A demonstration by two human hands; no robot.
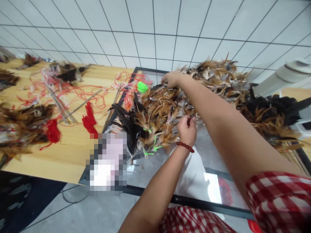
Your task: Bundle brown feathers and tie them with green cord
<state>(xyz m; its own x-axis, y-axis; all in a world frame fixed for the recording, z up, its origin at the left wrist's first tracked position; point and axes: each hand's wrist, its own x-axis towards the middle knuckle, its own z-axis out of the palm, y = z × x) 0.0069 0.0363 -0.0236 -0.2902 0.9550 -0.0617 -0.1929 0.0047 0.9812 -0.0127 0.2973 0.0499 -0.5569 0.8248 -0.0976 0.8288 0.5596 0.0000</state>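
My left hand [187, 130], with a dark red bead bracelet [185, 146] at its wrist, hovers at the near edge of a heap of brown feathers [157, 108]. Its fingers curl closed; what they pinch, if anything, is hidden. Farther back, my right hand [172, 79] reaches across to the heap's far side, fingers bent down and closed among the feathers. Whatever it grips there does not show. Long black feathers [131, 129] stick out on the heap's left. Bright green ties [152, 151] bind small bunches at its front, and a green yarn bundle [142, 86] lies behind.
The heap rests on a dark-framed glass tabletop [145, 171]. More feathers [216, 77] and a white cylinder [283, 77] stand right. On the wooden table [73, 155] at left lie red yarn [89, 119], tangled pink string [82, 94], thin sticks [58, 103] and feather bundles [24, 126].
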